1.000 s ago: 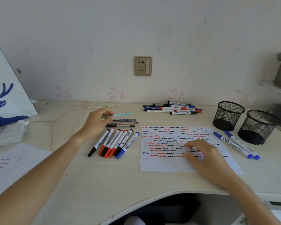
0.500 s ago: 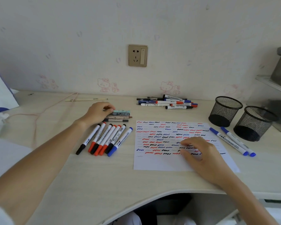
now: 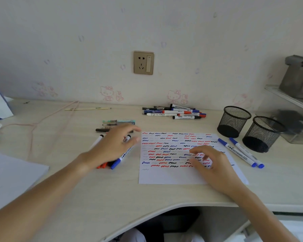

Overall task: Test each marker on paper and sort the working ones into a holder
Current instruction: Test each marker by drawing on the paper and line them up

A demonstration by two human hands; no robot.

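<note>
A white test sheet (image 3: pixel 164 175) covered with red, blue and black squiggles lies mid-desk. My right hand (image 3: pixel 212 165) rests on it with relaxed fingers. My left hand (image 3: pixel 112 145) hovers with fingers spread over a row of whiteboard markers (image 3: pixel 122 156), holding nothing; it hides most of that row. Beyond it lie a few thin pens (image 3: pixel 118 122). A pile of markers (image 3: pixel 175 112) sits by the wall. Two blue markers (image 3: pixel 240 152) lie right of the sheet, next to two black mesh holders (image 3: pixel 233 121) (image 3: pixel 262 135).
A pink cord (image 3: pixel 33 126) trails over the left of the desk, with loose paper (image 3: pixel 10 173) at the left edge. A clear shelf unit (image 3: pixel 294 109) stands at the far right. The desk's front edge curves inward below the sheet.
My left hand set the teal pen down among the thin pens and moved toward me over the row of markers. My right hand stayed on the sheet.
</note>
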